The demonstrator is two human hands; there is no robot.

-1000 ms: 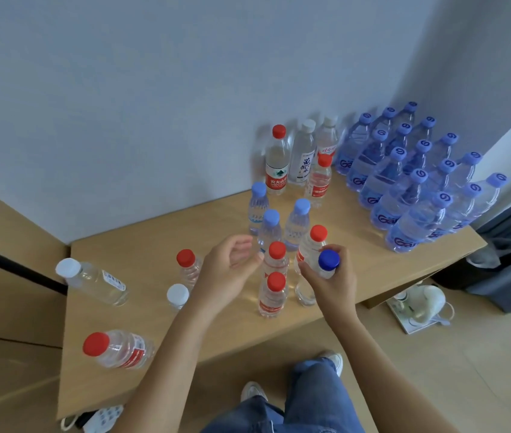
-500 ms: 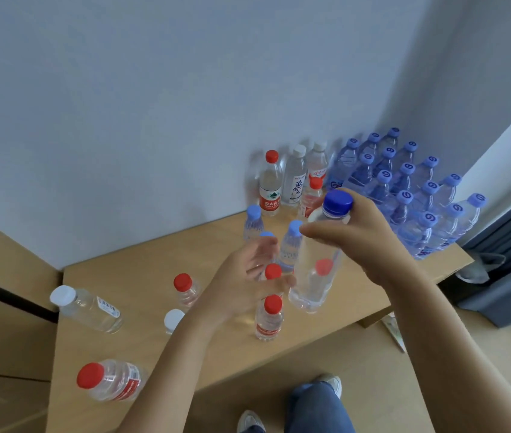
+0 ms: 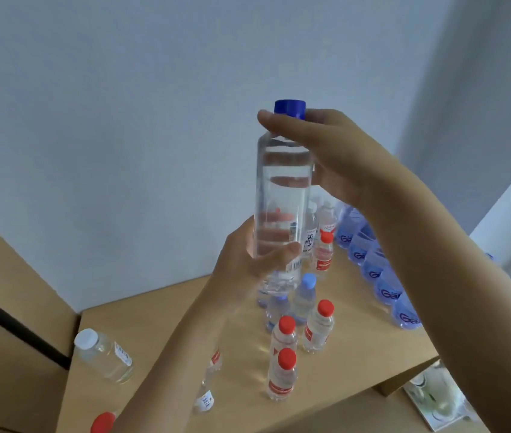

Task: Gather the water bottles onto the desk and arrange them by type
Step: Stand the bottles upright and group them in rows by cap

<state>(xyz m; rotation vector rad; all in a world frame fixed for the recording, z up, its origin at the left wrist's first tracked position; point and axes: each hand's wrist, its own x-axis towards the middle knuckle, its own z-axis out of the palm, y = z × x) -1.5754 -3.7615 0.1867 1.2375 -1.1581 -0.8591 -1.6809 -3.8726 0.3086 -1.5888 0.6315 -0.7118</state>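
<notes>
held bottle (image 3: 282,195) above desk (image 3: 357,348); right hand (image 3: 335,157) at neck, left hand (image 3: 248,264) lower.

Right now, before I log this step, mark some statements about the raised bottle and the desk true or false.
1. Both hands hold the dark-blue-capped bottle. True: the right hand grips near the cap, the left hand grips the lower body.
2. The held bottle stands on the desk. False: it is raised above it.
3. The held bottle's cap is red. False: it is dark blue.
4. A white-capped bottle lies on its side near the desk's left end. True.
5. The small red-capped bottles nearest the camera lie flat. False: they stand upright.
</notes>
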